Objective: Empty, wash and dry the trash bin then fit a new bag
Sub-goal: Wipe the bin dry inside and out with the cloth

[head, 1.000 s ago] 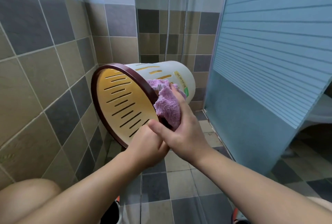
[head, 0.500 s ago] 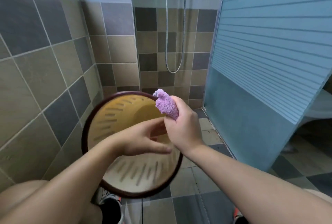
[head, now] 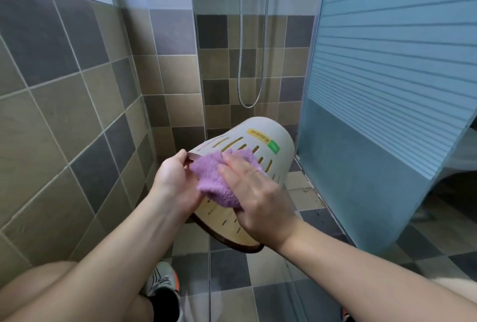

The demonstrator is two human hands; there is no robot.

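Bin [head: 260, 141] now turned base-away; left hand [head: 173, 179] grips rim, right hand [head: 255, 192] flat pressing cloth [head: 214, 179] on side.

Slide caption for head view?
Right hand presses purple fluffy cloth on slotted cream plastic bin; left hand grips rim.

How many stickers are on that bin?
2, both on the outer wall of the trash bin near its base: a yellow sticker and a green sticker just beside it. The far side is hidden.

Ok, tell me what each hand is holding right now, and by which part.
The left hand grips the bin by its rim. The right hand presses a purple cloth flat against the bin's slotted side, fingers straight.
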